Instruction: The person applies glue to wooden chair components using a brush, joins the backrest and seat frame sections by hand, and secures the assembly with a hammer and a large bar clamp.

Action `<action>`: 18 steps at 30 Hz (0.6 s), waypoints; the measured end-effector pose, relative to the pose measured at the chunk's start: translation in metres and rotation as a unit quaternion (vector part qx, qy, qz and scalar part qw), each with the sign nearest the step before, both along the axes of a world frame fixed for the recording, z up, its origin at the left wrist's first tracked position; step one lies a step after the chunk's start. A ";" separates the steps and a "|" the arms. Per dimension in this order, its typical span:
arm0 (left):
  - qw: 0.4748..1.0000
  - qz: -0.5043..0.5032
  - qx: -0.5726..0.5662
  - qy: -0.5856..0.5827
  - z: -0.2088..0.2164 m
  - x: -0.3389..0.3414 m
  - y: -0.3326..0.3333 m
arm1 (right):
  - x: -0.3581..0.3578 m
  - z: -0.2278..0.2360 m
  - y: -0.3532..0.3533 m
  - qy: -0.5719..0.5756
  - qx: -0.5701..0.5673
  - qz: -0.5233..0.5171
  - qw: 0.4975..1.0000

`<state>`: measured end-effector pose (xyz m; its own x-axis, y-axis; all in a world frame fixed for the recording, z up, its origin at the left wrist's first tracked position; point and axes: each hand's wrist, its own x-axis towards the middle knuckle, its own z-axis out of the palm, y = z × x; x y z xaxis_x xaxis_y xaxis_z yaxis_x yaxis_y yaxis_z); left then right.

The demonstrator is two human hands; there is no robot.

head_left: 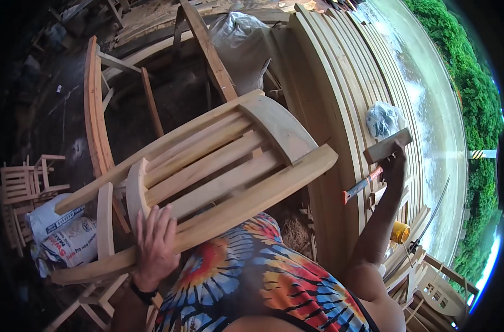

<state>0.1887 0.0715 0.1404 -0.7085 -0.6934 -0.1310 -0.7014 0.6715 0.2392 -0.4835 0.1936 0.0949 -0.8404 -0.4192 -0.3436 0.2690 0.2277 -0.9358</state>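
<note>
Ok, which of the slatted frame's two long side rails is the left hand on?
The near rail, closest to the patterned top. The left hand lies across it; the far rail has no hand on it.

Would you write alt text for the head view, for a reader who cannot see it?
A person's left hand lies on a slatted wooden frame while the right hand grips a short wooden block near long stacked boards. An orange-and-black handle shows beside the block.

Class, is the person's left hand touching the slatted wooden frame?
Touching. The head view shows the left hand laid on the slatted wooden frame, its fingers resting directly against the wood.
</note>
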 end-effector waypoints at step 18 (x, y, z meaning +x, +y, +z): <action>0.994 -0.014 -0.113 -0.005 -0.201 0.024 0.087 | 0.176 -0.124 -0.161 0.180 0.268 0.422 0.847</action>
<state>0.2123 0.1582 -0.0609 -0.7274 -0.6859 0.0186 -0.6832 0.7265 0.0740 -0.3070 0.0327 -0.0291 -0.4104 -0.7874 -0.4600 -0.4813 0.6155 -0.6242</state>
